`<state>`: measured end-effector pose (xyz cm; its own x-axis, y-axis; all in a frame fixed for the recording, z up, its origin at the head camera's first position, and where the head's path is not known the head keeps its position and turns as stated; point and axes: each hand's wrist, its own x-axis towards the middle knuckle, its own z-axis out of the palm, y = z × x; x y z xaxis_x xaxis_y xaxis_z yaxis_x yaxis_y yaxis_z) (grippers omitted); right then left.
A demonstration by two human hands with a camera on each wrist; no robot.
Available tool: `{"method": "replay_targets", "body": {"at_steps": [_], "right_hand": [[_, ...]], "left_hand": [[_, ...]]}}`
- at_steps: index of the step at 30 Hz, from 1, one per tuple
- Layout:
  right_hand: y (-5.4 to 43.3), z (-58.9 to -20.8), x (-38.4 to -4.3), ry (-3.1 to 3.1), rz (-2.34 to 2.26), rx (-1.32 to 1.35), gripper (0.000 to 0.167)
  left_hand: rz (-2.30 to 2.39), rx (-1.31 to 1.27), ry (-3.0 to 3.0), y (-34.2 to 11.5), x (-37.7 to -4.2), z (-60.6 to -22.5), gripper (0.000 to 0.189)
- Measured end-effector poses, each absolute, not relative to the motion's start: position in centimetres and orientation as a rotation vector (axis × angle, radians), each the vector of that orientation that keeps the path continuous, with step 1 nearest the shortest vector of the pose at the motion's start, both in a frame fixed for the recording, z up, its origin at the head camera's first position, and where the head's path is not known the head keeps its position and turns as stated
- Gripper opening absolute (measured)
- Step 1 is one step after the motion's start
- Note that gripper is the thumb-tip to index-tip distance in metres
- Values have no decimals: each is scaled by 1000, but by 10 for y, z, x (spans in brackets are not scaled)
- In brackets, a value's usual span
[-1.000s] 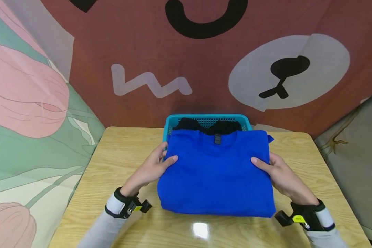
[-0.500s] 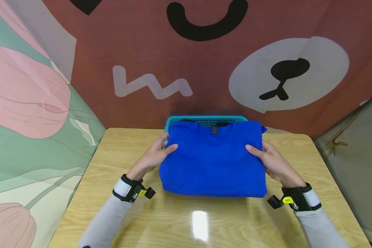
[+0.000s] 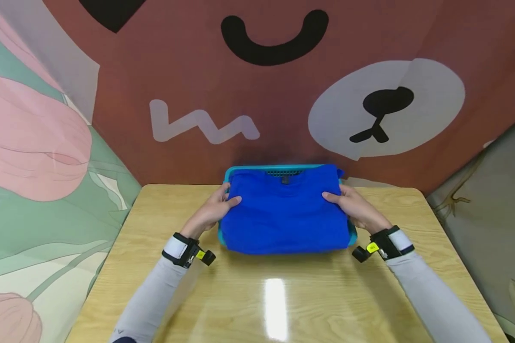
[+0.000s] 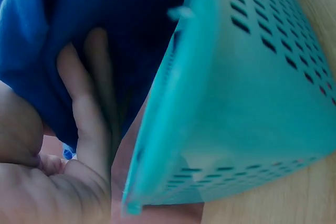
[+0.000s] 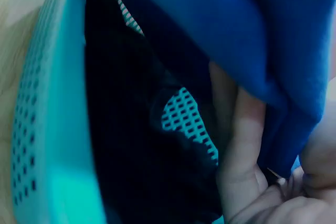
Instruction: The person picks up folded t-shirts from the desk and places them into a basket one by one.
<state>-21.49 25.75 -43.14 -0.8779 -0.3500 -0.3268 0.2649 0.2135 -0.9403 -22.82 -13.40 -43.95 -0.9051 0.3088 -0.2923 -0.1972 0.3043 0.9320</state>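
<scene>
A folded blue shirt (image 3: 283,214), its dark neck label facing up, lies across the mouth of a teal plastic basket (image 3: 353,234). My left hand (image 3: 212,208) grips the shirt's left side, thumb on top and fingers beneath. On the opposite side my right hand (image 3: 358,207) holds the fabric the same way. In the left wrist view the fingers (image 4: 89,114) reach under the cloth just inside the basket rim (image 4: 178,103). Black cloth (image 5: 136,129) sits inside the basket in the right wrist view, below the shirt.
The basket stands at the back of a wooden table (image 3: 249,295), close to a brown hanging cloth (image 3: 189,162) with a bear print. A floral cloth (image 3: 34,190) hangs on the left. Each wrist wears a strapped camera.
Both hands have carried the blue shirt away from me and over the basket. The black cloth, seen behind the shirt before, is now covered in the head view.
</scene>
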Motion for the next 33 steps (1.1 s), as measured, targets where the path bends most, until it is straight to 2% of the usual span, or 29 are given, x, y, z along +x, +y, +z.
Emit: {"method": "replay_targets", "body": {"at_steps": [11, 19, 27, 33], "right_hand": [[245, -438, -237, 2122, -1538, -72, 58], [232, -437, -248, 2294, -1391, -143, 50], [229, -436, -254, 2463, -1164, -130, 56], [225, -438, -254, 2567, -947, -155, 47]], "left_hand": [[1543, 114, 2281, -130, -239, -445, 61], [1376, 126, 2456, -127, -243, -437, 66], [1254, 187, 2529, -123, -256, -437, 65], [1000, 265, 2589, -124, -261, -434, 71]]}}
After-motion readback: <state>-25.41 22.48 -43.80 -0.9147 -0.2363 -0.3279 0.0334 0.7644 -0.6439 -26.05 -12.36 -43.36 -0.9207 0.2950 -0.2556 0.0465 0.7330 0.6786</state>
